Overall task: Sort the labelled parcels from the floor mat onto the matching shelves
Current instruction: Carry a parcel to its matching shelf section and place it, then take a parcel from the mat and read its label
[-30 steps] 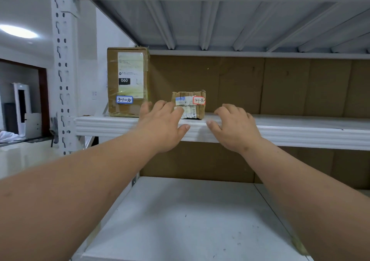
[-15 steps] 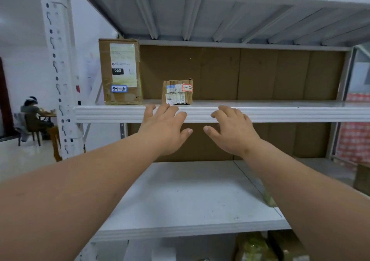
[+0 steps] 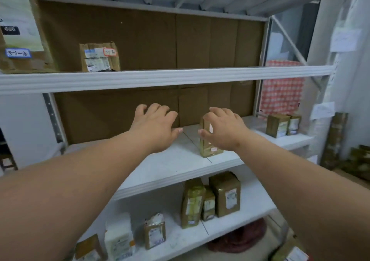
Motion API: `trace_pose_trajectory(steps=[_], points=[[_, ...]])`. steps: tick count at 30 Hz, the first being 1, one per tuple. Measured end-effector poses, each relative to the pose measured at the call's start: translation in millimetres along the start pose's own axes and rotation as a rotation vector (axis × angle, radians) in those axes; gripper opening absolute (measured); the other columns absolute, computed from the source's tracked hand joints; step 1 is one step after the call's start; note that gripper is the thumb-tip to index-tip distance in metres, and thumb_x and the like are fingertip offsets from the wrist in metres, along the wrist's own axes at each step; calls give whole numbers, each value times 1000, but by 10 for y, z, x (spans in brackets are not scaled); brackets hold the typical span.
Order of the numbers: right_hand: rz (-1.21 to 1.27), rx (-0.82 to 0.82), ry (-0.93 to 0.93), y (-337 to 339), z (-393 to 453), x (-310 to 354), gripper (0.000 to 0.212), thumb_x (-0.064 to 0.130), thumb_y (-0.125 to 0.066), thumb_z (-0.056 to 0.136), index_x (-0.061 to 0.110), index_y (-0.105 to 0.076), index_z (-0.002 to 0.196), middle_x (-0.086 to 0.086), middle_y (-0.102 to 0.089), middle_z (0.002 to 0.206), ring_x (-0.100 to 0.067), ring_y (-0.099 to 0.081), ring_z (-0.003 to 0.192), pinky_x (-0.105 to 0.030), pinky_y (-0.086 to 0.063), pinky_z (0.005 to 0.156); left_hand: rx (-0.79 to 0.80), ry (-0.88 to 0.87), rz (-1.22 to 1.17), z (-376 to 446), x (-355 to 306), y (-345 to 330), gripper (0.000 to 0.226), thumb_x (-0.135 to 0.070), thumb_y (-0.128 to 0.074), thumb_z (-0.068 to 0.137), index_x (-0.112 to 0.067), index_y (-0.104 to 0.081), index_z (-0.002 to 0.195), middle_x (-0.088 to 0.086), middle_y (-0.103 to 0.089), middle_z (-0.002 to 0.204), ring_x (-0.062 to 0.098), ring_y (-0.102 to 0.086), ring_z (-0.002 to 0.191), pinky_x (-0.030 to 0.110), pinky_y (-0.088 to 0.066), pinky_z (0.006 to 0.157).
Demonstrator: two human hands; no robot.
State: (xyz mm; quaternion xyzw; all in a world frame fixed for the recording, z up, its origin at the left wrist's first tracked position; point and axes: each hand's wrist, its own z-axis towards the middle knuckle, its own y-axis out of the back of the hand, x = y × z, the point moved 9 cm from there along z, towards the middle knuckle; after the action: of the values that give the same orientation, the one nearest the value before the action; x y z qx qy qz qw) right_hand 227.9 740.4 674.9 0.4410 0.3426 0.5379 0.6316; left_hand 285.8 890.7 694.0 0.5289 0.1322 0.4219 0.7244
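Stockroom: white metal shelving point(image 3: 160, 76) with labelled parcels point(image 3: 99, 57).

There is one view only, from the camera on my head, so nothing is shared with a second view. It faces forward and a little down and to the right at a white shelf rack point(image 3: 164, 76), close enough that both my forearms reach in from the near bottom corners. The upper shelf sits about level with my eyes, the middle shelf point(image 3: 170, 166) lies below and the lowest shelf point(image 3: 250, 206) nearer the bottom edge, with the rack's right post at far right.
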Motion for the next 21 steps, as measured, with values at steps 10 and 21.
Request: trace_pose_trajectory(steps=[10,21], points=[[-141,176,-230,-262,-991,-2422,62,58,-41,96,25,-35,148,-4,-23,160,-30,-20,146,-50,-20,117,84,-201,-74,693,-2401,-486,57,-61,-25,99,-30,-36,145,-1,-36,152,24,-27,142,53,-19,113],[-139,375,-479,-809,-2306,-4355,64,60,-42,96,27,-34,150,-3,-24,160,-32,-21,145,-51,-21,115,210,-411,-145,907,-4647,-1131,59,-62,-26,98,-30,-35,146,0,-35,152,23,-25,141,51,-15,112]])
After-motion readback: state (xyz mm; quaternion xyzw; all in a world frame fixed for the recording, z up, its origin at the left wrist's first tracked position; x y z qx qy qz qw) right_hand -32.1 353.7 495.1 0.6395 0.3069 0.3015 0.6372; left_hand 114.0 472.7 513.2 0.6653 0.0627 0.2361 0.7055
